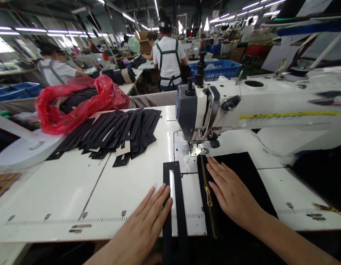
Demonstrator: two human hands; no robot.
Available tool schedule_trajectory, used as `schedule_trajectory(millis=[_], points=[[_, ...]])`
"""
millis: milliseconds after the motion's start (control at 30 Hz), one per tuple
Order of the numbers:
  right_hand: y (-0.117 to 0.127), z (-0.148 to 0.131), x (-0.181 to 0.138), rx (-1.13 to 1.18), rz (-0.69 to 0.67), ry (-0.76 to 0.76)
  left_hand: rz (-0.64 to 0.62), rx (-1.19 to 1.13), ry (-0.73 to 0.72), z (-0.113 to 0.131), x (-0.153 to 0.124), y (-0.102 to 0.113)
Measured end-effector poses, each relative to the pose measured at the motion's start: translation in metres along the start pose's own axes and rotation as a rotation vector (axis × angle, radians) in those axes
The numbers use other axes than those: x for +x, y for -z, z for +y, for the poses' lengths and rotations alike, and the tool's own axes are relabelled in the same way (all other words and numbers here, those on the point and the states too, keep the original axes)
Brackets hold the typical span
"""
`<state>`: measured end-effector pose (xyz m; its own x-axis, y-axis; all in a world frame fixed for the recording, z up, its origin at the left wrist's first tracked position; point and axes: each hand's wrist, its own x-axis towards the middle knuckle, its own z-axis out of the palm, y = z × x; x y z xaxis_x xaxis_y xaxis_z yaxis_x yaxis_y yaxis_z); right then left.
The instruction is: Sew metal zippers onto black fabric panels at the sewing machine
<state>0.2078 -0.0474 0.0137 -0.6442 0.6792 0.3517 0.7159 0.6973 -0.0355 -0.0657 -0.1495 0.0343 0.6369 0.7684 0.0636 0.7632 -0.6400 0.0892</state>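
Observation:
My left hand (148,217) lies flat with its fingers stretched out, the fingertips touching the left edge of a long black slotted frame piece (178,206) on the white table. My right hand (231,191) rests flat and open on a black fabric panel (248,173) that carries a brass zipper (207,191) along its left edge. The top of the zipper sits just below the presser foot (196,149) of the white sewing machine (242,103). Neither hand grips anything.
A fanned pile of black slotted strips (115,132) lies at the back left of the table (76,191), beside a red plastic bag (76,103). Other people work at stations behind. Blue crates (218,70) stand further back. A ruler scale runs along the front of the table.

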Motion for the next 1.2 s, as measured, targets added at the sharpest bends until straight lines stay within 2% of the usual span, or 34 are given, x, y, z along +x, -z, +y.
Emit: schedule_trajectory(millis=[100,167,233,333,433,500,600,667,767,900,1067,1200], points=[[0.001,-0.003,0.001,-0.013,-0.001,0.021,0.087,-0.051,0.021,0.003,-0.003,-0.001],[0.002,-0.004,0.003,-0.02,0.002,0.029,0.083,-0.11,0.072,0.001,0.002,0.002],[0.002,-0.004,0.006,-0.021,-0.004,0.029,0.074,-0.147,0.092,-0.005,0.013,0.005],[0.001,-0.006,0.009,-0.008,-0.015,0.018,0.138,-0.204,0.083,-0.02,0.03,0.002],[-0.002,-0.009,0.012,0.015,-0.011,0.001,0.242,-0.242,0.123,-0.037,0.043,-0.002],[-0.003,-0.01,0.014,0.025,0.0,-0.002,0.353,-0.253,0.141,-0.041,0.049,0.001],[-0.003,-0.011,0.014,0.028,0.027,0.01,0.511,-0.241,0.136,-0.033,0.062,0.01],[-0.003,-0.01,0.014,0.03,0.029,0.017,0.552,-0.19,0.068,-0.023,0.077,0.014],[-0.003,-0.009,0.012,0.052,0.042,0.039,0.531,-0.059,-0.049,-0.011,0.106,0.007],[-0.006,-0.007,0.009,0.066,0.071,0.058,0.4,0.048,-0.044,-0.008,0.13,-0.01],[-0.01,-0.007,0.009,0.067,0.058,0.014,0.363,0.137,-0.003,-0.007,0.126,-0.016],[-0.009,-0.009,0.01,0.08,0.042,-0.011,0.35,0.118,0.019,-0.007,0.121,-0.017]])
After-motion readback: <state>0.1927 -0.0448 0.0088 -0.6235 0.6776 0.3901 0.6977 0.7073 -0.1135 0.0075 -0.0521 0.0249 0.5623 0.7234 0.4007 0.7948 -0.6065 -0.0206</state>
